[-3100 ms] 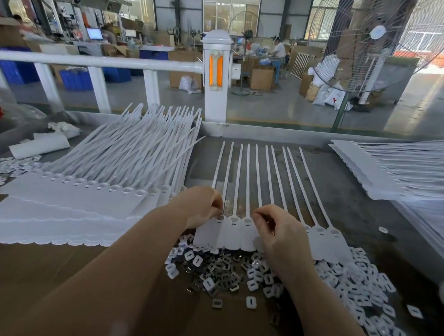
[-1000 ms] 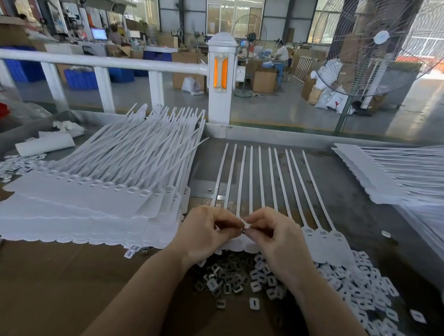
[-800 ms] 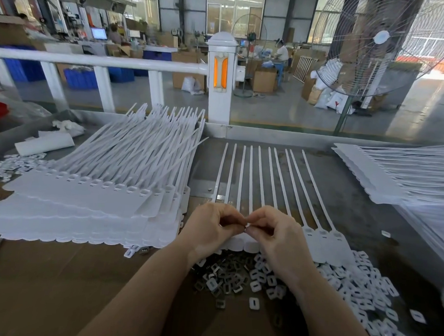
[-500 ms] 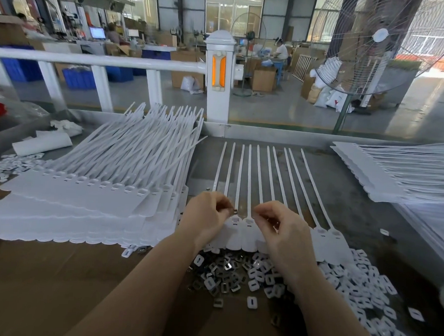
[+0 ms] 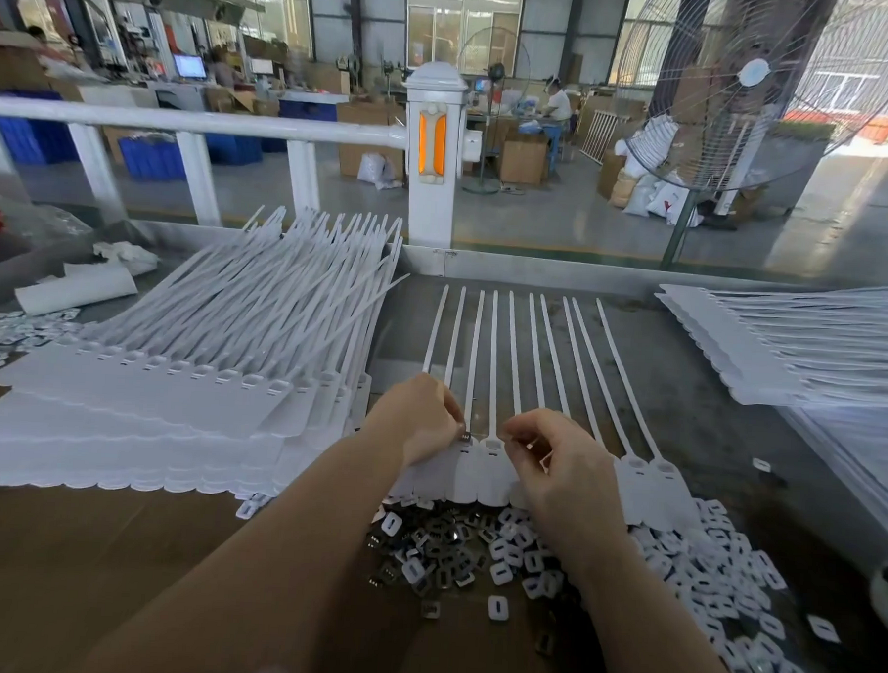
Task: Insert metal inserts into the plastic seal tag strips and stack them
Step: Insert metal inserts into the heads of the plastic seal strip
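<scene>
A white seal tag strip with several long tails lies flat on the bench in front of me. My left hand pinches a small dark metal insert at a tag head on the strip's left part. My right hand is curled over the middle tag heads and pinches small pieces, one white and one metallic. Below the strip lies a pile of metal inserts mixed with white plastic caps.
A tall stack of tag strips fills the bench's left side. Another stack lies at the far right. A white paper roll sits far left. A white railing and a standing fan are beyond the bench.
One second ago both hands met at chest height over the strip, passing a small piece. They have since parted and dropped onto the tag heads, the left one carrying a metal insert.
</scene>
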Demonstrator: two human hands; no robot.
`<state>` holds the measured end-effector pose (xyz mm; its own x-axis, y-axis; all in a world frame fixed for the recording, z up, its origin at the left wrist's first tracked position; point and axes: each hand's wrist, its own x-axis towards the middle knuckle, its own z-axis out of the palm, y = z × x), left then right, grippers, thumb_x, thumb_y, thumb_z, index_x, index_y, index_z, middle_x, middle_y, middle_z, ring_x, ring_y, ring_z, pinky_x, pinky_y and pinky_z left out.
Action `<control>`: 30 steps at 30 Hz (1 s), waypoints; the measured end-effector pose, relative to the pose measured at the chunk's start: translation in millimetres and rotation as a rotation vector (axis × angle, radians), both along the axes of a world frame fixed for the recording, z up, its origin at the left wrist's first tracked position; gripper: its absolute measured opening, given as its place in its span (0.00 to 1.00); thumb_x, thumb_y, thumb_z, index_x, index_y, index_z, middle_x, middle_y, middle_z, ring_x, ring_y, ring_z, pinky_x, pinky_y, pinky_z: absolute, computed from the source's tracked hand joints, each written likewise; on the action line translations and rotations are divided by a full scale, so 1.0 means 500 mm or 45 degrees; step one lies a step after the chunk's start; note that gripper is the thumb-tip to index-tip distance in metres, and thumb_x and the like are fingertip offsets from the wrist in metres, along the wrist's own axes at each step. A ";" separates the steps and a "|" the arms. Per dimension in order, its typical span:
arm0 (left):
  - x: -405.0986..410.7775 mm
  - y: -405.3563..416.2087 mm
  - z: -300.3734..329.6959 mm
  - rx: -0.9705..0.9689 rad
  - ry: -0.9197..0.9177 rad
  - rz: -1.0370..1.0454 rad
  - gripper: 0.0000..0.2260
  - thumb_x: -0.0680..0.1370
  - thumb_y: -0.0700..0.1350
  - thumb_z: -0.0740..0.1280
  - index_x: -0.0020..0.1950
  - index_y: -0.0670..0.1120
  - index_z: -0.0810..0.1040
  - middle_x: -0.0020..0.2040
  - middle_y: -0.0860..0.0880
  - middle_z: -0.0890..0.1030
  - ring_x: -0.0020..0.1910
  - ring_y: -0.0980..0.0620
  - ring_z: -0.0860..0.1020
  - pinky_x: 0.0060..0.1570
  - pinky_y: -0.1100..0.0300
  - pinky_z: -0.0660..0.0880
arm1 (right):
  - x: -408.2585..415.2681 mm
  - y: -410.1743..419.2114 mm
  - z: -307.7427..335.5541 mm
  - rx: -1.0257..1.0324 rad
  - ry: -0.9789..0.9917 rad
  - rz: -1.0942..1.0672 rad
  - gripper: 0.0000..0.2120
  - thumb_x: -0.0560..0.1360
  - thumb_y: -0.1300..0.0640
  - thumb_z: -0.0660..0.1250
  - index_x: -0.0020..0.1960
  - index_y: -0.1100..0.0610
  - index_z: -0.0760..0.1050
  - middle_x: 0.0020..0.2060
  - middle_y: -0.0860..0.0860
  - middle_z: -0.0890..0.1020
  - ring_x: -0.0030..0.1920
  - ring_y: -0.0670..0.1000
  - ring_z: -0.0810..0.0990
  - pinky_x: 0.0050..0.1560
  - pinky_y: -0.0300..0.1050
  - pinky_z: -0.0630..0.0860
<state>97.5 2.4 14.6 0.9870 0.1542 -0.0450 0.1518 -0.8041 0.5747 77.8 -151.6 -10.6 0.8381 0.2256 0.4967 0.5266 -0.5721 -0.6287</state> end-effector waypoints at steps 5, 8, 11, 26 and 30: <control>0.005 0.003 0.007 -0.081 0.064 0.011 0.07 0.74 0.38 0.67 0.38 0.48 0.79 0.42 0.50 0.81 0.43 0.53 0.76 0.38 0.65 0.70 | -0.001 -0.001 -0.001 -0.012 -0.004 -0.007 0.05 0.74 0.63 0.66 0.48 0.57 0.79 0.42 0.46 0.79 0.44 0.45 0.76 0.48 0.41 0.75; 0.004 0.006 0.007 -0.124 0.079 -0.001 0.05 0.72 0.39 0.70 0.38 0.48 0.79 0.37 0.53 0.78 0.40 0.55 0.75 0.32 0.67 0.67 | -0.001 -0.001 -0.001 -0.012 -0.004 -0.001 0.05 0.75 0.63 0.66 0.48 0.57 0.79 0.42 0.46 0.79 0.43 0.45 0.76 0.47 0.39 0.74; 0.001 0.004 0.002 -0.147 0.052 0.031 0.02 0.70 0.41 0.73 0.39 0.47 0.81 0.37 0.54 0.78 0.43 0.54 0.76 0.38 0.63 0.71 | 0.000 0.000 -0.001 -0.016 -0.002 -0.001 0.05 0.74 0.63 0.66 0.48 0.57 0.79 0.42 0.46 0.79 0.43 0.44 0.76 0.47 0.38 0.74; -0.023 0.018 -0.031 -0.197 -0.178 0.030 0.03 0.73 0.43 0.70 0.43 0.49 0.84 0.37 0.59 0.78 0.42 0.59 0.76 0.41 0.67 0.70 | 0.001 0.000 -0.005 -0.011 -0.034 0.000 0.04 0.74 0.64 0.67 0.46 0.57 0.79 0.41 0.46 0.80 0.43 0.45 0.76 0.47 0.41 0.75; -0.033 0.019 -0.037 -0.129 -0.238 -0.013 0.06 0.74 0.43 0.68 0.46 0.50 0.85 0.39 0.58 0.78 0.41 0.61 0.75 0.43 0.69 0.70 | 0.000 0.000 -0.004 -0.013 -0.044 0.001 0.05 0.74 0.64 0.67 0.46 0.57 0.79 0.41 0.46 0.80 0.43 0.45 0.76 0.47 0.41 0.75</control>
